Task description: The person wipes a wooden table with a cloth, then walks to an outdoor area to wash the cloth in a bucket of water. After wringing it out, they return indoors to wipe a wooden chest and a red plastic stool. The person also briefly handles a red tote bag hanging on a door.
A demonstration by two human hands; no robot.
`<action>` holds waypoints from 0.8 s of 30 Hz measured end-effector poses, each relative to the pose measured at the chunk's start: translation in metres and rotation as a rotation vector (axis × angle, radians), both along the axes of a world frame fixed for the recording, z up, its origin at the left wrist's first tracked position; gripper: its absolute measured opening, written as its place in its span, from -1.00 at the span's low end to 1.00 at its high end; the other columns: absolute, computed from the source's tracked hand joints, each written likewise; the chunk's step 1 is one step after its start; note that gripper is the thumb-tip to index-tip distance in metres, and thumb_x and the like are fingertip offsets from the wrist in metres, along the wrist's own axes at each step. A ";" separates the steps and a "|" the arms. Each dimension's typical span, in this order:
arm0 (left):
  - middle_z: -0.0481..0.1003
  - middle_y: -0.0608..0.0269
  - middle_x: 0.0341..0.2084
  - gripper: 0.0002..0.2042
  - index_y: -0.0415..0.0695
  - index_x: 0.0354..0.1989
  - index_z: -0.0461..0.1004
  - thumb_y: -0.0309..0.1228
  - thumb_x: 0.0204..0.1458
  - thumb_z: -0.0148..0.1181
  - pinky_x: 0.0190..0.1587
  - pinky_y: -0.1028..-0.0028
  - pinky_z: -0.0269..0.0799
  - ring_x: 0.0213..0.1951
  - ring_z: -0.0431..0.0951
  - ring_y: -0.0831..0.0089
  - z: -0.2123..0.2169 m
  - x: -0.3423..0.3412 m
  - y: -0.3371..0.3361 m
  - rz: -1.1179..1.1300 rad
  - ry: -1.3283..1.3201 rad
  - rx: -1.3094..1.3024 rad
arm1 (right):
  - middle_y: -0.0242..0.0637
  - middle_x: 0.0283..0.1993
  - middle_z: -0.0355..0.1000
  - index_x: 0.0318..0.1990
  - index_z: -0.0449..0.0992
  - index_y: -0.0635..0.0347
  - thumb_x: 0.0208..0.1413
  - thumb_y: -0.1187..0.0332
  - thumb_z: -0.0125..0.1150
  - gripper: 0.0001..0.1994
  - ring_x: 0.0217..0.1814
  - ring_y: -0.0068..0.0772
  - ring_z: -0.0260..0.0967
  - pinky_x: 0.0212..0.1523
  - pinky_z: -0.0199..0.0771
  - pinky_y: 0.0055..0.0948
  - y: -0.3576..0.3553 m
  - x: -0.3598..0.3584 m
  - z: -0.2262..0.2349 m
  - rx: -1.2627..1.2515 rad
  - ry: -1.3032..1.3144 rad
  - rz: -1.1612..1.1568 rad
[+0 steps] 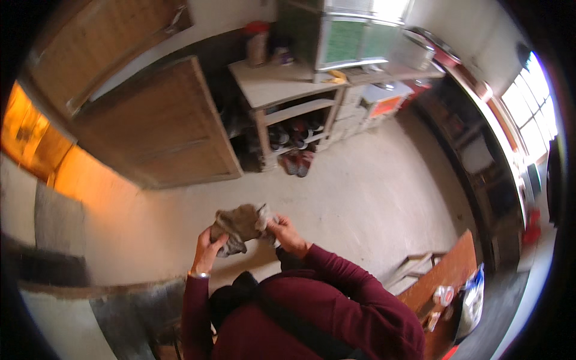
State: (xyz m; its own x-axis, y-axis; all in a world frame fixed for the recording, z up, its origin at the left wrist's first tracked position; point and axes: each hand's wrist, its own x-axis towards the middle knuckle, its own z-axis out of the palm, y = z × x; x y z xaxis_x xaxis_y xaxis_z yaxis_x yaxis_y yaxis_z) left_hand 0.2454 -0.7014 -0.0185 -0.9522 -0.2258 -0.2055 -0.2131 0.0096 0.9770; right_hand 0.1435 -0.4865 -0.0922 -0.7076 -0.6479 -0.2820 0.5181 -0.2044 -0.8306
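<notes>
Between my two hands a crumpled grey-brown cloth (241, 224) is held up in front of my body, above the floor. My left hand (207, 249) grips its left edge, thumb on top. Its right edge, which looks paler, is pinched in the fingers of my right hand (288, 235). A lower corner of the cloth hangs loose beside my left thumb. Some fingers of both hands are hidden behind the fabric.
Ahead stands a wooden shelf table (276, 90) with shoes (297, 162) on and below it. A brown wooden door (162, 129) stands open at left, beside an orange-lit doorway. At lower right is a wooden table (441, 282) bearing small items and a plastic bag (473, 303).
</notes>
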 end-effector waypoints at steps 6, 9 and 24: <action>0.49 0.38 -0.33 -0.71 -0.24 -0.13 0.43 -0.32 0.03 0.18 -0.23 0.59 0.38 -0.32 0.43 0.64 0.014 -0.034 -0.045 0.223 -0.022 0.083 | -0.42 -0.20 0.44 -0.03 0.40 0.25 0.08 0.32 0.21 -0.67 -0.20 -0.60 0.35 -0.19 0.40 -0.54 -0.069 -0.080 0.029 -0.127 0.074 0.134; 0.42 0.46 -0.42 -0.71 -0.26 -0.11 0.41 -0.31 0.08 0.13 -0.38 0.63 0.32 -0.42 0.34 0.72 0.021 -0.025 -0.068 0.352 -0.023 0.013 | -0.42 -0.21 0.44 -0.03 0.38 0.25 0.02 0.40 0.27 -0.64 -0.21 -0.61 0.34 -0.19 0.40 -0.54 -0.113 -0.095 0.052 -0.035 0.157 0.303; 0.41 0.23 -0.23 -0.39 -0.21 0.15 0.16 -0.30 -0.05 0.29 -0.09 0.47 0.37 -0.18 0.40 0.48 -0.011 0.023 -0.239 0.586 -0.063 0.080 | -0.32 -0.04 0.40 0.09 0.30 0.23 0.12 0.50 0.05 -0.64 0.00 -0.45 0.35 0.05 0.36 -0.39 -0.366 -0.078 0.055 -0.191 -0.070 0.810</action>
